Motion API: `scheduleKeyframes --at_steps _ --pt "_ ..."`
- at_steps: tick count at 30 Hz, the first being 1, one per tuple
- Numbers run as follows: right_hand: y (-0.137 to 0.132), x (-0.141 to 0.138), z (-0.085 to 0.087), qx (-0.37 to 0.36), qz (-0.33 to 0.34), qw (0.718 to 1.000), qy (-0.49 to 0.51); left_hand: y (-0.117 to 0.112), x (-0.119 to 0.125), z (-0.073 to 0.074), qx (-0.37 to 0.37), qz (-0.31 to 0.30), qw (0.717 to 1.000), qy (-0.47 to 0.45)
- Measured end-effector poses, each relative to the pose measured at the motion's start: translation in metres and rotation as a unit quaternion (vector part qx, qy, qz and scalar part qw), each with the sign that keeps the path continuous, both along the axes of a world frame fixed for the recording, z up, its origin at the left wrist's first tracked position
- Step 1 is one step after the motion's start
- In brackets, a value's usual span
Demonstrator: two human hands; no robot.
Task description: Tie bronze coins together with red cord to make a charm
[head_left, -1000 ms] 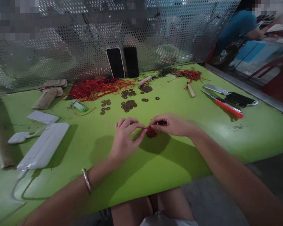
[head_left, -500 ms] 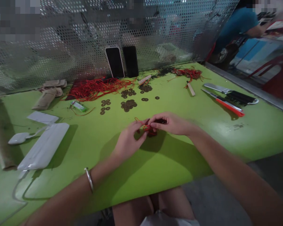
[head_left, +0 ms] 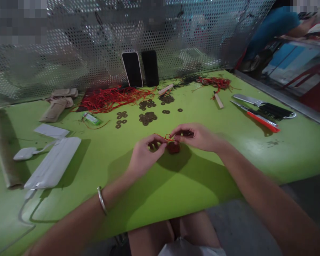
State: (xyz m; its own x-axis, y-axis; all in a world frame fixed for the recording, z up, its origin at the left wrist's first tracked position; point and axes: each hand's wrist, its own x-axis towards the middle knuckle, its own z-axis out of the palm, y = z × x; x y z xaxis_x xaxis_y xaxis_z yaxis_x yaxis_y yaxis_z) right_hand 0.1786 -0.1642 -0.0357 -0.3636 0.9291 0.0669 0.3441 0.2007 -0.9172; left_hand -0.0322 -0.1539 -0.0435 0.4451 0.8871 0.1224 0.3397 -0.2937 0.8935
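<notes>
Between my two hands a thin red cord [head_left: 168,136] forms a small loop above the table. My left hand [head_left: 148,151] is closed, its thumb and forefinger pinching the cord from the left. From the right, my right hand [head_left: 193,138] pinches the same cord near the loop. Just below the fingertips sits a dark red bundle [head_left: 173,147], apparently joined to the cord; what it is made of is too small to tell. Beyond my hands lie several brown coins with holes [head_left: 148,118] in small piles on the green table [head_left: 149,199].
A tangle of red cords [head_left: 109,100] lies at the back left, near two upright phones [head_left: 133,69]. A red utility knife [head_left: 262,120] and a black-handled blade [head_left: 269,106] lie right. A white power bank [head_left: 54,163] with cable rests left. Perforated metal [head_left: 96,53] borders the back.
My hands have drawn slightly apart, and a round loop of cord now shows between them. The dark red bundle beneath has come into clearer view. The whole view has shifted a little.
</notes>
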Motion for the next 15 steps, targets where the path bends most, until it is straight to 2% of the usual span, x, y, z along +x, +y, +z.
scheduleKeyframes --at_steps 3,6,9,13,15 --pt "0.003 0.010 0.002 0.025 -0.053 0.998 -0.037 0.006 -0.006 0.009 0.058 0.018 0.998 0.011" --pt "0.007 0.023 0.001 0.055 -0.118 0.988 -0.087 0.015 -0.012 0.012 0.056 0.040 0.998 -0.013" --pt "0.012 0.036 -0.002 0.081 -0.175 0.976 -0.104 0.024 -0.016 0.009 -0.007 0.061 0.994 -0.089" --pt "0.016 0.049 -0.003 0.097 -0.223 0.966 -0.090 0.036 -0.022 0.006 -0.111 0.081 0.972 -0.192" --pt "0.015 0.053 0.000 0.097 -0.246 0.960 -0.097 0.042 -0.025 0.007 -0.138 0.091 0.962 -0.219"
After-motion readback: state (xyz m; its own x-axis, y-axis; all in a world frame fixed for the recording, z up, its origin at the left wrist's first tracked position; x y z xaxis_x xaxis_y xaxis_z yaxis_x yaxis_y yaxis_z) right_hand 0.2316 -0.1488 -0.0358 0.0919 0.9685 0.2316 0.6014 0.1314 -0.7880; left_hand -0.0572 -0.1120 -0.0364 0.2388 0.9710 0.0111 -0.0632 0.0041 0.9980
